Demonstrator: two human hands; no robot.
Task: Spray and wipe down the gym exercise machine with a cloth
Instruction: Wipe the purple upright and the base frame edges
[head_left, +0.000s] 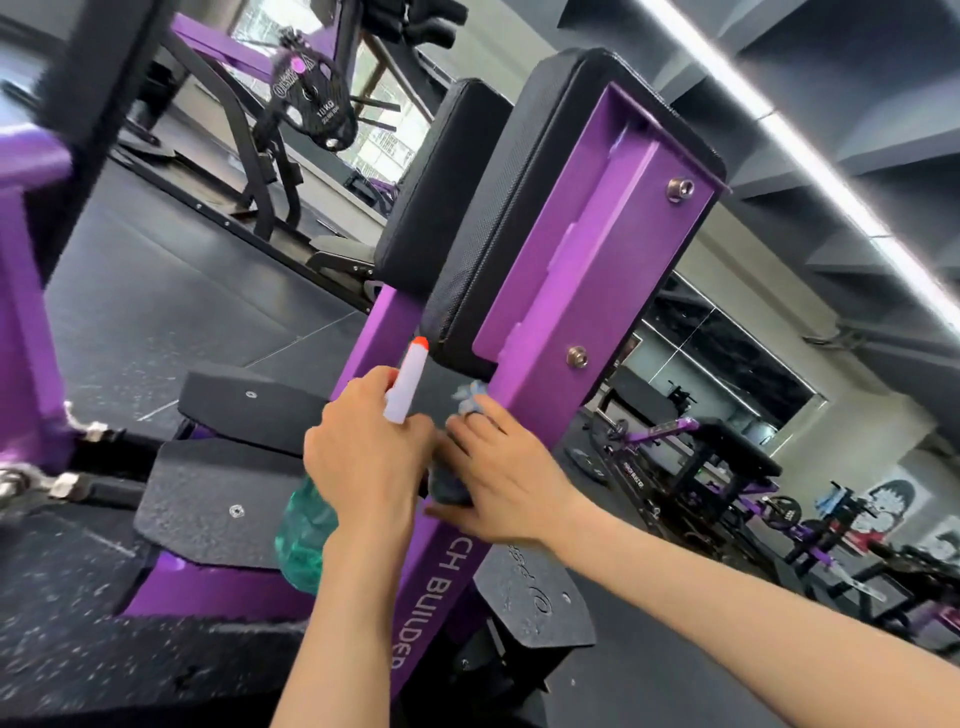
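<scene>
A purple machine frame (582, 249) rises through the middle of the view with two black pads (498, 208) bolted to it. My left hand (363, 447) grips a spray bottle with a green body (304, 530) and a white, red-tipped nozzle (408, 382) pointing up toward the lower pad. My right hand (501, 473) lies flat on a bluish cloth (470, 397), pressing it against the purple post just under the pad. Most of the cloth is hidden beneath my fingers.
Black textured foot plates (218, 499) sit low at the left, another plate (535, 597) below my right arm. A plate-loaded machine with a 10 kg disc (311, 104) stands at the back. More purple benches (727, 457) stand at the right.
</scene>
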